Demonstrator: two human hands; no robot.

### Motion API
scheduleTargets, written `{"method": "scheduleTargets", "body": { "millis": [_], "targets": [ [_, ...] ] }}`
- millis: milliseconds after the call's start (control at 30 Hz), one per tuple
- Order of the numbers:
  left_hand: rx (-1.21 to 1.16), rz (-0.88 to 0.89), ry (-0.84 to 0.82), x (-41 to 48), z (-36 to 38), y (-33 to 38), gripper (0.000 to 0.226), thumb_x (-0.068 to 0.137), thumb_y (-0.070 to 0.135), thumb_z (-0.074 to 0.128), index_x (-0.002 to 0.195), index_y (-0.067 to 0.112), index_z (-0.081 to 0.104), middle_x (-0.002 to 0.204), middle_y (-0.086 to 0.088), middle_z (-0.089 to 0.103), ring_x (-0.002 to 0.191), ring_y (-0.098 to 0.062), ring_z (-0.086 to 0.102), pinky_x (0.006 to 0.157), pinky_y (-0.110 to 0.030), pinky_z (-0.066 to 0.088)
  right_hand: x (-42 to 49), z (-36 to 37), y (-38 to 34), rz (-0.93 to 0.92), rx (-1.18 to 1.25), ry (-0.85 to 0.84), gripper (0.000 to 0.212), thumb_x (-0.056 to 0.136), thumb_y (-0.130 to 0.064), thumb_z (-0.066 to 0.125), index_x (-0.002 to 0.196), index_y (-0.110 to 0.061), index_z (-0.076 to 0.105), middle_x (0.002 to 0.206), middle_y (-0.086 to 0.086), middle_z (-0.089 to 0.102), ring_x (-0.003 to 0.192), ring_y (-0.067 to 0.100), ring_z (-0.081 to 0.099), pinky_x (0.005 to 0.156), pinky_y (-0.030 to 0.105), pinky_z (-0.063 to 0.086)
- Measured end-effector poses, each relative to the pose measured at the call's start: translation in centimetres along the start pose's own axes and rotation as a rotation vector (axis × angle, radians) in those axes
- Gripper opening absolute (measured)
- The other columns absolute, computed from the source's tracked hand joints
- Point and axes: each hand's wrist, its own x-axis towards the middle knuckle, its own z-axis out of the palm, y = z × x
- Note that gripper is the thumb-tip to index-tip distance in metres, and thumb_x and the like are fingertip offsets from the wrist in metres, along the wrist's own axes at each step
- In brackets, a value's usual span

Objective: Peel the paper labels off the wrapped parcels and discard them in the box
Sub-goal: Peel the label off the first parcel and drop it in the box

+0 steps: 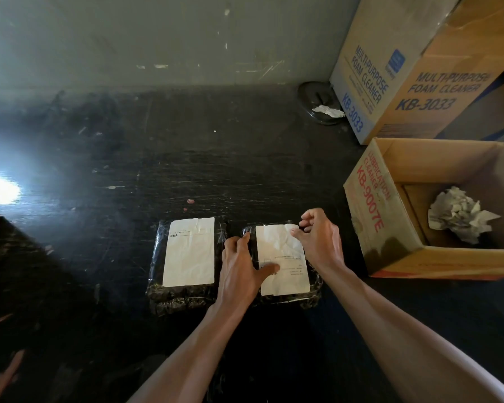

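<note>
Left grip (239, 269), fingers spread, presses the black plastic-wrapped parcel (288, 301) while right grip (320, 239) apparently pinches the far corner of its white paper label (282, 254).

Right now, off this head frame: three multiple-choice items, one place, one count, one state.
1. Where is the big paper wad?
A) in the open box
B) on a shelf
C) on a chair

2. How many parcels show a label?
A) one
B) two
C) four

3. The right hand is:
A) hanging idle
B) pinching the right parcel's label
C) holding scissors

Key:
1 A, it lies on the box bottom.
2 B, the left parcel and the right parcel each bear a white sheet.
3 B, it pinches the raised far corner.
</note>
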Motion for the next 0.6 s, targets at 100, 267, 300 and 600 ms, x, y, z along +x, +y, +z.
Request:
{"method": "scheduleTargets", "body": {
  "millis": [100, 267, 300, 600],
  "targets": [
    [0.0, -0.002, -0.002, 0.1, 0.0, 0.2, 0.097, 0.071, 0.053, 0.083, 0.148, 0.016, 0.036, 0.14, -0.003, 0.037, 0.125, -0.021, 0.043, 0.092, -0.028, 0.043, 0.3, 0.1, 0.1, -0.019, -0.046, -0.017, 0.032, 0.089, -0.022, 0.076, 0.117, -0.014, 0.065, 0.106, -0.001, 0.068, 0.094, 0.007, 0.063, 0.071, 0.01, 0.043],
    [0.01, -0.013, 0.01, 0.3, 0.2, 0.3, 0.095, 0.069, 0.055, 0.083, 0.144, 0.016, 0.039, 0.138, -0.004, 0.039, 0.125, -0.021, 0.042, 0.093, -0.029, 0.045, 0.5, 0.6, -0.4, -0.069, -0.126, -0.022, 0.014, 0.092, -0.02, 0.072, 0.105, -0.016, 0.075, 0.103, 0.0, 0.074, 0.091, 0.006, 0.066, 0.074, 0.016, 0.049],
    [0.014, -0.014, 0.023, 0.2, 0.4, 0.3, 0.095, 0.069, 0.055, 0.082, 0.144, 0.016, 0.039, 0.138, -0.003, 0.039, 0.125, -0.021, 0.041, 0.092, -0.028, 0.044, 0.6, 0.6, -0.6, -0.065, -0.128, -0.018, 0.01, 0.092, -0.019, 0.071, 0.101, -0.016, 0.076, 0.1, -0.001, 0.074, 0.088, 0.006, 0.066, 0.073, 0.017, 0.051],
    [0.007, -0.055, 0.087, 0.0, 1.9, 1.1, 0.097, 0.07, 0.06, 0.079, 0.144, 0.014, 0.037, 0.136, -0.002, 0.036, 0.124, -0.018, 0.038, 0.09, -0.031, 0.05, -0.3, 0.6, -1.4, -0.073, -0.104, -0.02, 0.009, 0.096, -0.015, 0.064, 0.092, -0.017, 0.072, 0.093, -0.004, 0.069, 0.083, 0.006, 0.065, 0.073, 0.02, 0.056]
  ]
}}
